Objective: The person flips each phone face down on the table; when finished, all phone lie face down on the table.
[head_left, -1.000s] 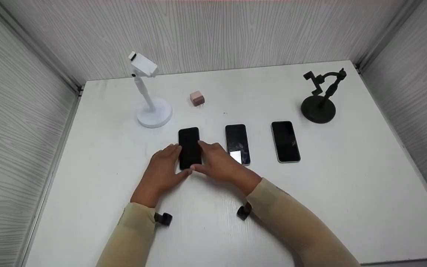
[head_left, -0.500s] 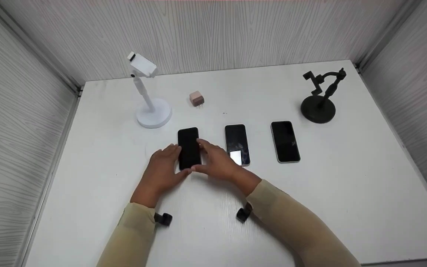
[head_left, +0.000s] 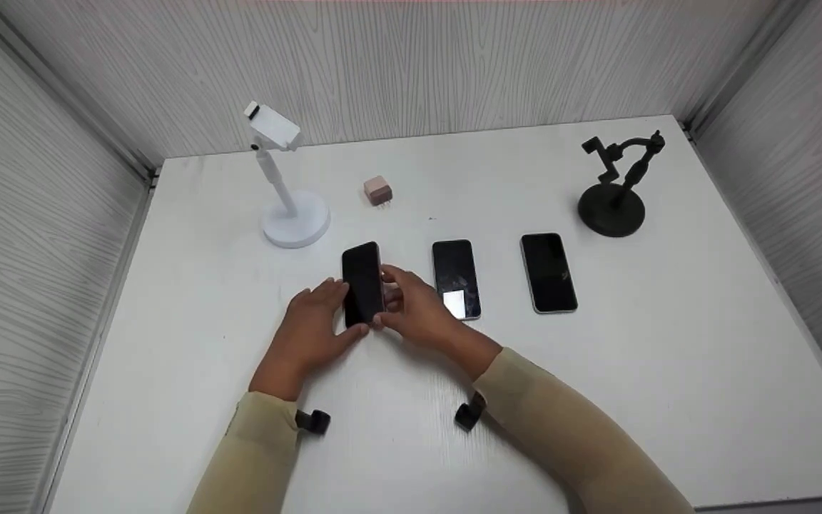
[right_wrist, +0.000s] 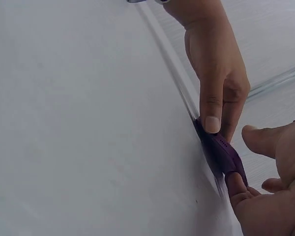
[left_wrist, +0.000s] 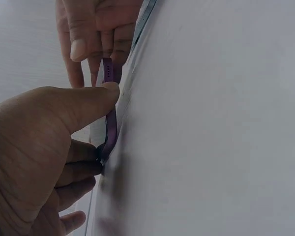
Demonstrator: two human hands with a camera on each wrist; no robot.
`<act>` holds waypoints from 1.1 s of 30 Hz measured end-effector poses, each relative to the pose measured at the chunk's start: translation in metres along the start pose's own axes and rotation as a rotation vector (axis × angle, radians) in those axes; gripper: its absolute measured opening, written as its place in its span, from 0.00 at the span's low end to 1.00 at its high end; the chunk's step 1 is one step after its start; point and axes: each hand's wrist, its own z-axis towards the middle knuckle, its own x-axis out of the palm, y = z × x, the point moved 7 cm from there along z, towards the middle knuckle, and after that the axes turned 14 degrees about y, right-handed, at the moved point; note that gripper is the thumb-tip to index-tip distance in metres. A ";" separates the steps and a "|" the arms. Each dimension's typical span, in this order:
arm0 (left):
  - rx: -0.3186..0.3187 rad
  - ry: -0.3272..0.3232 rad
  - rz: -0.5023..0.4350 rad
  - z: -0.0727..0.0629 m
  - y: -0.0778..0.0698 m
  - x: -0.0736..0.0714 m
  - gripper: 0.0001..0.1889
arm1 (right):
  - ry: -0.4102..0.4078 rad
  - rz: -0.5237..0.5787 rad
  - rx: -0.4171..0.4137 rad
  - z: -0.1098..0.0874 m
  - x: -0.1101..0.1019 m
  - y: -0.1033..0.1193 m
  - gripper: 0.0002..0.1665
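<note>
A smartphone (head_left: 362, 285) with a black screen and purple edge lies tilted on the white table, its right edge raised. My left hand (head_left: 309, 335) holds it, fingers along the left edge and thumb (left_wrist: 110, 93) on the near edge. My right hand (head_left: 422, 310) has a finger (right_wrist: 237, 184) curled round the raised right edge, while its thumb (right_wrist: 256, 140) stands over the screen side. The phone's underside is hidden in the head view. Just right of that hand lies a second smartphone (head_left: 456, 268), with a bright square reflection at its near end.
A third smartphone (head_left: 549, 273) lies further right. At the back left stands a white phone stand (head_left: 295, 223), at the back right a black jointed stand (head_left: 612, 210). Between them sits a small pink block with prongs (head_left: 378, 190). Wood-grain walls (head_left: 454, 64) enclose the table.
The smartphone's right edge has come up off the table, tilting it toward the left. My right hand's fingers have curled in at that edge. My left hand has stayed in place.
</note>
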 end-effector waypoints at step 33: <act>-0.109 -0.054 -0.162 0.028 0.010 -0.023 0.37 | -0.102 -0.104 -0.053 -0.004 0.009 0.014 0.45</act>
